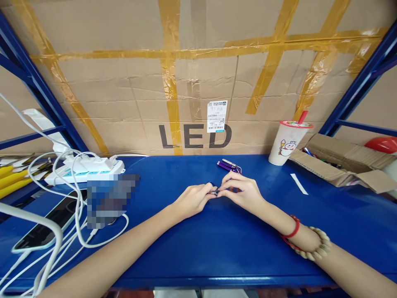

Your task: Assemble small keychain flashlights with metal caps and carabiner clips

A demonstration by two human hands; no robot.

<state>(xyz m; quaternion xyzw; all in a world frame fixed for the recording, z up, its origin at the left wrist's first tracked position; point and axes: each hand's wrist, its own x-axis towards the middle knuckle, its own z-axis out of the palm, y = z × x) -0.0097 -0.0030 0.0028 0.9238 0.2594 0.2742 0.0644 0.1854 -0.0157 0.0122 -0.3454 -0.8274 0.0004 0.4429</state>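
Observation:
Over the middle of the blue table, my left hand (196,199) is closed around a small, slim piece with a shiny metal end (214,192). Most of that piece is hidden by the fingers, and a dark blue bit shows above them. The thumb and fingertips of my right hand (243,191) pinch at the metal end, so both hands meet there. Just behind my right hand lie some slim purple and silver pieces (228,165), partly covered by its fingers.
A large taped carton (139,103) stands along the back. To the right are a drink cup (287,145) with a red straw, an open cardboard box (328,165) and a white strip (299,184). At left, a power strip (89,167), white cables and a phone (46,225).

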